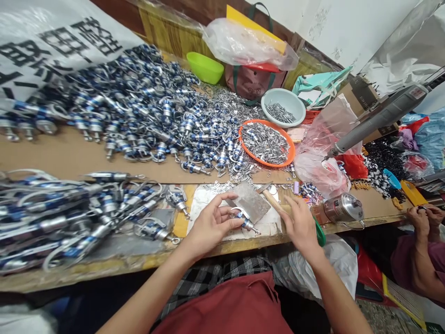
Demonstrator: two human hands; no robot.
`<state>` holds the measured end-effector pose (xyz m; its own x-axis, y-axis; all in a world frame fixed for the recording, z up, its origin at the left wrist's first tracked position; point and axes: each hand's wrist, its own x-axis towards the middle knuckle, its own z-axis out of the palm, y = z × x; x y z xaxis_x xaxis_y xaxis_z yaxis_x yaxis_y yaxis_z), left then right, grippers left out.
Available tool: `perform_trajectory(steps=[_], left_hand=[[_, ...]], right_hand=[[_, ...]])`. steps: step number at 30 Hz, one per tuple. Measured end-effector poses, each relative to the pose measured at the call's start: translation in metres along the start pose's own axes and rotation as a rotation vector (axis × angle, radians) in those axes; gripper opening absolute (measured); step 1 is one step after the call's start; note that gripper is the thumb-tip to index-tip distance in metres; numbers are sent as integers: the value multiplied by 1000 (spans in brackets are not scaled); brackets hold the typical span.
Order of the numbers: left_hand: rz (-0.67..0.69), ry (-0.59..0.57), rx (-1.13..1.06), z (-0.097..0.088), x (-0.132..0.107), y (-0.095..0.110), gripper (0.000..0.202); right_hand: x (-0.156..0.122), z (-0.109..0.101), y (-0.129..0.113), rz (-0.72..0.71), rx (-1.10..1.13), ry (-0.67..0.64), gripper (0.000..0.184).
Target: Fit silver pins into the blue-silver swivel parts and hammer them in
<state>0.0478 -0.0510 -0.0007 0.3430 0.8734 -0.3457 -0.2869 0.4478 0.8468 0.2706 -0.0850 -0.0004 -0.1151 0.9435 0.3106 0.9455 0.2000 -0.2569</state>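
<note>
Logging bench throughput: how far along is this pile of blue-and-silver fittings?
Done, seemingly: two piles of blue-and-silver fittings, the back heap and the near heap. In hand: the left hand holds one fitting against the metal plate; the right hand lies over the hammer handle. Probably still to do: the orange tray is heaped with loose metal parts, and the pale bowl holds pins.

Clasp [244, 220]: polished metal, glossy blue band. Plate [251, 200]: dull, scuffed metal. Bench [69, 155]: matt cardboard over rough wood. Tray [292, 149], at 1 o'clock: glossy orange plastic.
</note>
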Motion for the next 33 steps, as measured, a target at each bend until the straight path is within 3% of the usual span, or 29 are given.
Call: perform_trajectory(steps=[2, 4, 7, 11, 14, 18, 22, 26, 30, 33], left_hand=[[3, -1, -6, 0, 0, 0, 62], [5, 1, -7, 0, 0, -1, 62], [4, 17, -3, 0, -1, -1, 61], [10, 33, -2, 0, -1, -2, 62], [20, 53, 3, 0, -1, -3, 64], [24, 67, 0, 1, -1, -2, 65], [20, 81, -2, 3, -2, 0, 67], [13, 75, -8, 3, -3, 1, 66], [34, 41, 137, 0, -2, -1, 31], [143, 52, 303, -3, -3, -4, 17]], right_hand=[[-4, -2, 18, 104, -49, -189, 35], [-6, -5, 25, 136, -13, -288, 27], [-9, -16, 15, 114, 74, -186, 23], [-17, -40, -8, -149, 191, -101, 41], [-26, -51, -15, -276, 155, -16, 52], [-39, -48, -11, -301, 44, -93, 57], [-49, -38, -8, -293, 81, -12, 61], [-44, -26, -1, -187, 240, -80, 49], [-22, -15, 24, 63, 349, -115, 37], [-1, -8, 40, 122, 302, -262, 34]])
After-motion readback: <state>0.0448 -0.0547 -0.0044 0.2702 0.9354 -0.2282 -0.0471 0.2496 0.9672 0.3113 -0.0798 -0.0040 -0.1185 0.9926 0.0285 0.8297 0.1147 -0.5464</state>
